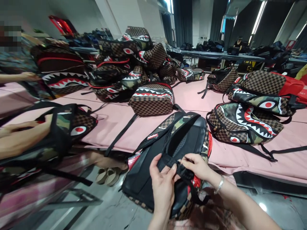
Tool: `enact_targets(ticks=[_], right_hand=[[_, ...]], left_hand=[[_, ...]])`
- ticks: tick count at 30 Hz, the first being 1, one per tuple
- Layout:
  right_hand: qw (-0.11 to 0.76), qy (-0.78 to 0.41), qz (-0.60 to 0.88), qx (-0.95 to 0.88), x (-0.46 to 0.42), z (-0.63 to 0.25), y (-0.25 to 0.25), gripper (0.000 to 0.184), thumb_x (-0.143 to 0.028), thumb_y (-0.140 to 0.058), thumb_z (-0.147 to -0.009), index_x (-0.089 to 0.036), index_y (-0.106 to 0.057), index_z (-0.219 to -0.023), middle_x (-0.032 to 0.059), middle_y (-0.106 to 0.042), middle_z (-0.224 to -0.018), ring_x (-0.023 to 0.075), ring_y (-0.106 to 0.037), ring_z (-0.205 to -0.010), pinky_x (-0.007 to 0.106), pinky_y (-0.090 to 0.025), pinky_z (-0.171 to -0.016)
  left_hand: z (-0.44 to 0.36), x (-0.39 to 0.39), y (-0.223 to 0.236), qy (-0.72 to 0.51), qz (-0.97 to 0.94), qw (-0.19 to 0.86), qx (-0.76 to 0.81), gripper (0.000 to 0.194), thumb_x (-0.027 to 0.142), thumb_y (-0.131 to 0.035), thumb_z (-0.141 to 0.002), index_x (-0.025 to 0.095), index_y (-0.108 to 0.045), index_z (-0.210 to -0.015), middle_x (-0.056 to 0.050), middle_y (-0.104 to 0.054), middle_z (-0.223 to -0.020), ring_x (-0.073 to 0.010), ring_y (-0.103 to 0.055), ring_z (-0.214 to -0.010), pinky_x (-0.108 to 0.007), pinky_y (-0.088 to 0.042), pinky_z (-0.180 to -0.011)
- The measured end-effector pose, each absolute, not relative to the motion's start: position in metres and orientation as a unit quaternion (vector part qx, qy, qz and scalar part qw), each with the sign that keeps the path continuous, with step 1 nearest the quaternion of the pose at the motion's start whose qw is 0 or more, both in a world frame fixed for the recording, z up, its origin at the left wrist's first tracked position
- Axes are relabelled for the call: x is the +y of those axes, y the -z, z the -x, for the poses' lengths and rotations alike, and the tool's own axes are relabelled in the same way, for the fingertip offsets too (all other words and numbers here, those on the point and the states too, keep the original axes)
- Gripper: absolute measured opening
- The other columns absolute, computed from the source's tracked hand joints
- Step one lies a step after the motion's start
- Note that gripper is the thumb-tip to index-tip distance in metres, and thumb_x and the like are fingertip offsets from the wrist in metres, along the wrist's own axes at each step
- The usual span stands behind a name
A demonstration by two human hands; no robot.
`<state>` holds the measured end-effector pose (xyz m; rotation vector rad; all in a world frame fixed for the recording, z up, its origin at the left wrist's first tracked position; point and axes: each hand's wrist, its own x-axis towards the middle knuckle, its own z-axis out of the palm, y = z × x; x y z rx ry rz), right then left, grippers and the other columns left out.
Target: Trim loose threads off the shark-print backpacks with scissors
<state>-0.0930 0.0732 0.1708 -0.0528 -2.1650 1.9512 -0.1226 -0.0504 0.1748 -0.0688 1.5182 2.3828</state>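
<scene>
A brown checkered backpack (168, 150) with camouflage straps lies back-side up, hanging over the near edge of the pink table (115, 118) toward me. My left hand (163, 185) pinches a black strap (182, 171) at the pack's lower end, fingers closed on it. My right hand (198, 166), with a bracelet on the wrist, grips the same strap from the right, thumb and fingers closed. Both hands meet over the strap's buckle area.
Several shark-mouth backpacks lie on the table: one at the right (242, 124), one in the middle (152, 99), a pile at the back (124, 64). Another person's arm (21, 137) holds a backpack (69, 124) at the left. Sandals (107, 175) are on the floor.
</scene>
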Motion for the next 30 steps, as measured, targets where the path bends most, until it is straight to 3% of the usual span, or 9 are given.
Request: enact_targets(ticks=[2, 4, 7, 11, 15, 18, 23, 27, 30], right_hand=[[0.047, -0.757, 0.060, -0.649, 0.072, 0.095, -0.168, 0.038, -0.049, -0.055, -0.076, -0.018, -0.042, -0.059, -0.0058, -0.034, -0.055, 0.0073, -0.029, -0.050, 0.020, -0.025, -0.048], [0.019, -0.788, 0.097, -0.608, 0.070, 0.095, -0.164, 0.043, -0.056, -0.057, -0.071, -0.018, -0.042, -0.060, -0.0065, -0.032, -0.054, 0.0068, -0.026, -0.048, 0.020, -0.023, -0.046], [0.043, -0.760, 0.121, -0.636, 0.065, 0.093, -0.159, 0.042, -0.055, -0.057, -0.072, -0.018, -0.045, -0.059, -0.0055, -0.036, -0.055, 0.0079, -0.031, -0.051, 0.021, -0.026, -0.049], [0.070, -0.696, 0.116, -0.706, 0.060, 0.094, -0.156, 0.037, -0.046, -0.056, -0.077, -0.017, -0.046, -0.056, -0.0050, -0.037, -0.056, 0.0087, -0.033, -0.056, 0.021, -0.027, -0.053], [-0.002, -0.753, 0.124, -0.647, 0.061, 0.097, -0.159, 0.040, -0.050, -0.061, -0.070, -0.016, -0.045, -0.057, -0.0065, -0.035, -0.054, 0.0068, -0.028, -0.052, 0.021, -0.023, -0.050], [-0.058, -0.806, 0.136, -0.573, 0.063, 0.097, -0.165, 0.046, -0.056, -0.067, -0.060, -0.017, -0.045, -0.058, -0.0071, -0.037, -0.053, 0.0061, -0.029, -0.049, 0.020, -0.023, -0.048], [0.049, -0.761, 0.139, -0.631, 0.059, 0.093, -0.170, 0.040, -0.056, -0.060, -0.069, -0.016, -0.057, -0.069, -0.0014, -0.054, -0.066, 0.0120, -0.049, -0.063, 0.025, -0.037, -0.063], [0.099, -0.725, 0.133, -0.668, 0.053, 0.088, -0.167, 0.032, -0.049, -0.055, -0.077, -0.018, -0.053, -0.073, 0.0006, -0.059, -0.074, 0.0155, -0.056, -0.074, 0.026, -0.041, -0.070], [0.175, -0.644, 0.156, -0.729, 0.053, 0.077, -0.168, 0.021, -0.039, -0.053, -0.083, -0.019, -0.053, -0.090, 0.0009, -0.060, -0.083, 0.0149, -0.056, -0.079, 0.025, -0.043, -0.071]], left_hand=[[0.120, -0.049, -0.169, -0.829, 0.010, 0.153, 0.537, 0.029, 0.025, -0.073, -0.060, 0.024, -0.061, -0.085, 0.007, -0.054, -0.061, -0.0075, -0.052, -0.057, -0.015, -0.044, -0.053], [0.119, -0.051, -0.165, -0.820, 0.013, 0.177, 0.544, 0.019, 0.030, -0.073, -0.058, 0.017, -0.061, -0.065, 0.003, -0.056, -0.067, -0.0084, -0.051, -0.061, -0.017, -0.045, -0.054], [0.119, -0.057, -0.164, -0.795, 0.000, 0.211, 0.569, 0.022, 0.037, -0.070, -0.062, 0.017, -0.064, -0.069, 0.000, -0.060, -0.076, -0.0113, -0.053, -0.067, -0.019, -0.045, -0.056], [0.127, -0.070, -0.170, -0.694, -0.072, 0.192, 0.690, 0.024, 0.033, -0.076, -0.055, 0.018, -0.065, -0.069, 0.002, -0.057, -0.065, -0.0085, -0.046, -0.055, -0.018, -0.040, -0.050], [0.135, -0.081, -0.169, -0.638, -0.135, 0.229, 0.723, 0.020, 0.034, -0.076, -0.056, 0.018, -0.070, -0.068, -0.001, -0.062, -0.068, -0.0142, -0.055, -0.065, -0.023, -0.044, -0.061], [0.134, -0.082, -0.164, -0.691, -0.092, 0.246, 0.673, 0.025, 0.034, -0.079, -0.052, 0.019, -0.073, -0.071, -0.003, -0.066, -0.076, -0.0167, -0.058, -0.074, -0.026, -0.045, -0.070], [0.124, -0.072, -0.156, -0.770, 0.026, 0.285, 0.570, 0.033, 0.036, -0.081, -0.048, 0.018, -0.073, -0.074, -0.004, -0.068, -0.080, -0.0143, -0.058, -0.072, -0.025, -0.046, -0.070], [0.120, -0.066, -0.158, -0.771, 0.009, 0.214, 0.600, 0.029, 0.030, -0.082, -0.046, 0.017, -0.071, -0.069, -0.001, -0.065, -0.072, -0.0129, -0.058, -0.071, -0.023, -0.046, -0.073], [0.120, -0.063, -0.160, -0.769, -0.010, 0.170, 0.616, 0.026, 0.031, -0.081, -0.048, 0.016, -0.069, -0.066, -0.003, -0.067, -0.078, -0.0178, -0.060, -0.083, -0.028, -0.045, -0.083]])
